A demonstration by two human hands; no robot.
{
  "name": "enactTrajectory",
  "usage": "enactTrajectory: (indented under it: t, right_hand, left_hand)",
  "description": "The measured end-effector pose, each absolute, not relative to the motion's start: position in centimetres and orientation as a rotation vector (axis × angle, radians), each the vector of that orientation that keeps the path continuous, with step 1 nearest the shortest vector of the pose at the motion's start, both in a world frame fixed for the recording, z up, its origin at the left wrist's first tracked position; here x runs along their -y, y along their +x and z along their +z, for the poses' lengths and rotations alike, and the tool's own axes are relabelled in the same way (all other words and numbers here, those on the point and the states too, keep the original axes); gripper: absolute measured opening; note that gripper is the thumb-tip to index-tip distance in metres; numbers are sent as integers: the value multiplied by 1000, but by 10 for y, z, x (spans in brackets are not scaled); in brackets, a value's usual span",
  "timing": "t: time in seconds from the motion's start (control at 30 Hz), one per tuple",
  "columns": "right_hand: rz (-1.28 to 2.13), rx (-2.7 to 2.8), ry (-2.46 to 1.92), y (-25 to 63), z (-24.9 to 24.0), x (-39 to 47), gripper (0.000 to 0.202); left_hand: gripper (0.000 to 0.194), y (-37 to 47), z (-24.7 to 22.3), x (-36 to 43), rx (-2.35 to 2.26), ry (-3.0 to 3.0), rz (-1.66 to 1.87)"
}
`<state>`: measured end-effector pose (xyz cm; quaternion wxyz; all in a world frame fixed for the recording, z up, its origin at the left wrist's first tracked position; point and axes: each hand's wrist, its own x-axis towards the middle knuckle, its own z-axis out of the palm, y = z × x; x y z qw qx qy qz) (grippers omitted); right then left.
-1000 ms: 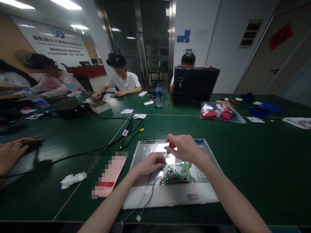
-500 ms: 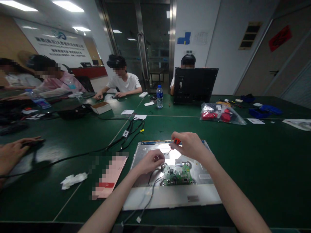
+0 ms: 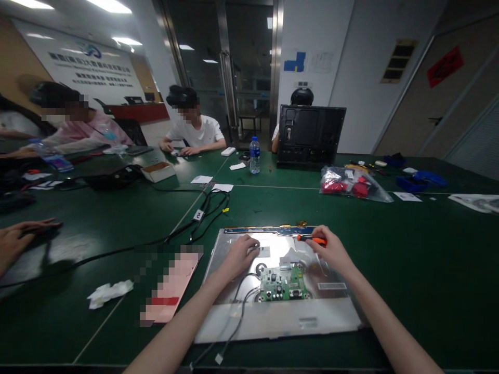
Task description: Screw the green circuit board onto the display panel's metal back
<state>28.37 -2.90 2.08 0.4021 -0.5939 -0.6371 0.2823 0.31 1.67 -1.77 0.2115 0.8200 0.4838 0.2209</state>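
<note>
A flat metal display panel (image 3: 218,324) lies back-up before me, with a green circuit board (image 3: 284,283) at its middle and a narrow blue board strip (image 3: 268,230) along its far edge. My right hand (image 3: 331,249) grips an orange-and-black screwdriver (image 3: 312,240) over the panel's far right part; its tip points left, near the strip. My left hand (image 3: 241,254) rests over the panel's upper left, fingers loosely bent and thumb apart, nothing visible in them. Thin cables (image 3: 244,317) run from the circuit board past the panel's near edge.
A pink sheet (image 3: 175,291) and crumpled tissue (image 3: 111,293) lie left of the panel. Black cables (image 3: 198,213) cross the table. Farther back stand a water bottle (image 3: 254,156), a bag of red parts (image 3: 353,184) and a black monitor housing (image 3: 310,136). Co-workers sit around; one's hand (image 3: 17,241) is at left.
My right hand has moved right with the screwdriver, which now lies nearly level instead of pointing down. My left hand has shifted slightly up and left, its fingers loosening. A pale flap shows above the circuit board.
</note>
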Motion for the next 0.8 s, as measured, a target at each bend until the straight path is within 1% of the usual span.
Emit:
enactTrajectory:
  t: [0.07, 0.17, 0.3, 0.5, 0.63, 0.8]
  right_hand:
    - [896, 1462, -1505, 292, 5, 39, 27]
    - [1040, 1324, -1475, 300, -9, 52, 38]
    - [1031, 1190, -1497, 304, -13, 65, 48]
    - [986, 1079, -1454, 300, -12, 70, 49]
    - [965, 1048, -1455, 299, -18, 71, 51]
    - [1001, 1097, -1464, 299, -20, 79, 47]
  left_hand:
    - [12, 4, -18, -17, -1373, 2265, 607]
    - [11, 3, -18, -18, -1414, 2243, 619]
    - [12, -2, -17, -20, -1445, 2212, 652]
    - [13, -3, -4, -20, -1449, 2182, 712]
    - [13, 1, 5, -6, -1357, 2096, 692]
    - [17, 0, 8, 18, -1292, 1990, 670]
